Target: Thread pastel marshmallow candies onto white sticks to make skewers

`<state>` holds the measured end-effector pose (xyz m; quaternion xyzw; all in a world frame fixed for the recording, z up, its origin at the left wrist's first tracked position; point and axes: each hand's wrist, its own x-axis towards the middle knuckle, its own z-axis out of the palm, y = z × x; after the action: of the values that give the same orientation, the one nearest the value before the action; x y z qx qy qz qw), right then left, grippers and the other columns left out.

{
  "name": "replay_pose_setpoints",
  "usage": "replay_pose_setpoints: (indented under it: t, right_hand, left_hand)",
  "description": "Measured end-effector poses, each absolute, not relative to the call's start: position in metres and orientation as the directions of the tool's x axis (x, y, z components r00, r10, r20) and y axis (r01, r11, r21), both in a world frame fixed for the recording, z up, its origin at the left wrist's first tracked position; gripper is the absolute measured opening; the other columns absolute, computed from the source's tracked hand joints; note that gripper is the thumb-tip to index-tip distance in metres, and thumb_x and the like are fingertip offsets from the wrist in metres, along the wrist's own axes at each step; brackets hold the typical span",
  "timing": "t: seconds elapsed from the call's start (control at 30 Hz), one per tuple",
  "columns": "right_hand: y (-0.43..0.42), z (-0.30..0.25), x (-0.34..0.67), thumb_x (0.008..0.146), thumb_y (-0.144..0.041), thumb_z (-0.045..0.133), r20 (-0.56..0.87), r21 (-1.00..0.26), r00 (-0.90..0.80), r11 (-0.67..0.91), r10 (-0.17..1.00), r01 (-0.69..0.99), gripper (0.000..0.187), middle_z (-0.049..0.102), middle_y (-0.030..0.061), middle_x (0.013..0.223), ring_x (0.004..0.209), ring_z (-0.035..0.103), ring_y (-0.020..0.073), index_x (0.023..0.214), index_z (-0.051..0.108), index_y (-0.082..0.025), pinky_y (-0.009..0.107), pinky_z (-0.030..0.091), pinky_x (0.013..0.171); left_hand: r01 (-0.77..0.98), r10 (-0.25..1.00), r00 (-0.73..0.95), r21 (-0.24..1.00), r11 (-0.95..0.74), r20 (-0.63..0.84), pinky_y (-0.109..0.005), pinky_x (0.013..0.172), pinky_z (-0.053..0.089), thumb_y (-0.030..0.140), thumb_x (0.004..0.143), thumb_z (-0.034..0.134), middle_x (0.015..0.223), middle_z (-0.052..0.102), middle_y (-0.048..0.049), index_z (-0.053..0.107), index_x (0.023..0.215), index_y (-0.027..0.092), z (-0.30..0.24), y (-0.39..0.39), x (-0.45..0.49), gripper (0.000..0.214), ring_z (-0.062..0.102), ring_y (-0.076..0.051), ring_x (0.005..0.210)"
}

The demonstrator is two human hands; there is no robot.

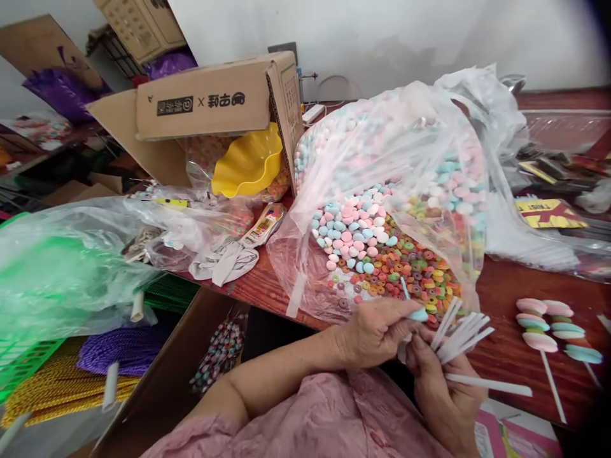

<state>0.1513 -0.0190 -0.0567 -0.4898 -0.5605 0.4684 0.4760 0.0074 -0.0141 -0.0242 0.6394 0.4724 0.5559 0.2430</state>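
My left hand (375, 334) is closed, pinching a pale blue disc-shaped candy (419, 314), with a thin blue tip poking up beside it. My right hand (443, 388) is wrapped round a bundle of white sticks (463, 337); one more white stick (491, 384) juts out to the right below the bundle. The two hands meet at the fingertips, and what lies between them is partly hidden. Just beyond them is a clear plastic bag (298, 280), open toward me, with pink, blue and white candies (353, 235) and colourful ring candies (415, 273).
Two skewers of stacked candies (537, 324) lie on the red-brown table (506, 286) at the right. Behind stand a cardboard box (205, 95) and a yellow wavy bowl (251, 162). Grey gloves (229, 261) lie near the front edge. Lower left are purple and gold twisted bundles (119, 350).
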Motion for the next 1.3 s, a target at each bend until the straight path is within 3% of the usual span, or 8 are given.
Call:
replay_pose_setpoints:
  t: [0.23,0.33,0.4,0.47,0.67,0.9,1.17,1.3]
  right_hand:
    - [0.009,-0.051,0.182,0.083,-0.046,0.067,0.055,-0.926,-0.092,0.085,0.994,0.367,0.03,0.07,0.0038,0.078,0.069,0.062,0.0191,0.095,0.072,-0.018,0.028,0.052,0.062]
    - [0.02,-0.049,0.204,0.083,-0.047,0.065,0.061,-0.884,-0.17,0.132,0.984,0.448,0.027,0.065,0.0007,0.068,0.062,0.059,0.0172,0.086,0.071,-0.021,0.026,0.048,0.057]
    - [0.023,-0.048,0.211,0.084,-0.047,0.064,0.076,-0.866,-0.215,0.171,0.974,0.47,0.027,0.063,0.0,0.066,0.061,0.058,0.0169,0.085,0.071,-0.021,0.026,0.047,0.056]
    - [0.021,-0.048,0.209,0.085,-0.046,0.062,0.087,-0.864,-0.254,0.2,0.963,0.463,0.028,0.064,0.0001,0.069,0.063,0.06,0.0173,0.09,0.072,-0.021,0.025,0.048,0.056]
    - [0.011,-0.05,0.19,0.091,-0.041,0.055,0.098,-0.854,-0.349,0.259,0.932,0.452,0.025,0.052,-0.0037,0.056,0.049,0.047,0.0122,0.081,0.067,-0.02,0.023,0.04,0.047]
    - [0.012,-0.051,0.196,0.091,-0.036,0.052,0.141,-0.8,-0.452,0.371,0.881,0.472,0.023,0.054,-0.0032,0.059,0.051,0.049,0.0121,0.081,0.067,-0.021,0.022,0.041,0.049]
    - [0.012,-0.039,0.182,0.09,-0.034,0.049,0.221,-0.753,-0.468,0.454,0.856,0.475,0.026,0.062,-0.001,0.06,0.047,0.052,0.0137,0.092,0.069,-0.018,0.023,0.042,0.046]
    - [0.011,-0.042,0.184,0.091,-0.03,0.045,0.208,-0.748,-0.524,0.48,0.826,0.458,0.024,0.062,-0.0009,0.059,0.045,0.053,0.0142,0.092,0.067,-0.019,0.023,0.041,0.046]
  left_hand:
    - [0.43,0.874,0.152,0.765,-0.48,0.462,-0.037,0.085,0.059,0.017,0.091,0.051,0.104,0.075,-0.0146,0.057,0.137,0.014,-0.04,-0.032,0.006,0.046,0.073,-0.026,0.094]
    - [0.552,0.936,-0.025,0.785,-0.279,0.351,-0.037,0.088,0.056,0.019,0.092,0.053,0.106,0.074,-0.0125,0.064,0.128,0.018,-0.033,-0.041,-0.031,0.038,0.071,-0.025,0.095]
    - [0.631,0.956,-0.179,0.773,-0.069,0.231,-0.035,0.082,0.055,0.019,0.092,0.054,0.091,0.074,-0.0087,0.073,0.108,0.018,-0.03,-0.043,-0.058,0.025,0.069,-0.021,0.084]
    - [0.708,0.975,-0.17,0.706,0.021,0.141,-0.032,0.077,0.052,0.019,0.09,0.058,0.083,0.07,-0.0061,0.075,0.094,0.018,-0.031,-0.044,-0.076,0.018,0.066,-0.019,0.078]
    - [0.861,0.991,-0.089,0.507,0.025,0.101,-0.032,0.076,0.048,0.013,0.088,0.057,0.085,0.063,-0.0067,0.074,0.09,0.018,-0.041,-0.048,-0.07,0.019,0.059,-0.02,0.082]
    - [0.806,0.99,-0.088,0.591,0.005,0.111,-0.03,0.077,0.048,0.017,0.094,0.05,0.085,0.063,-0.0055,0.072,0.088,0.016,-0.032,-0.036,-0.066,0.023,0.06,-0.018,0.082]
    - [0.972,0.999,-0.038,0.232,0.039,-0.009,-0.033,0.071,0.046,0.016,0.093,0.048,0.097,0.061,-0.0105,0.071,0.094,0.016,-0.021,-0.001,-0.05,0.022,0.059,-0.023,0.088]
    - [0.964,0.999,0.015,0.264,-0.025,0.041,-0.034,0.078,0.047,0.02,0.093,0.052,0.097,0.062,-0.01,0.069,0.09,0.016,-0.021,-0.002,-0.05,0.018,0.058,-0.023,0.092]
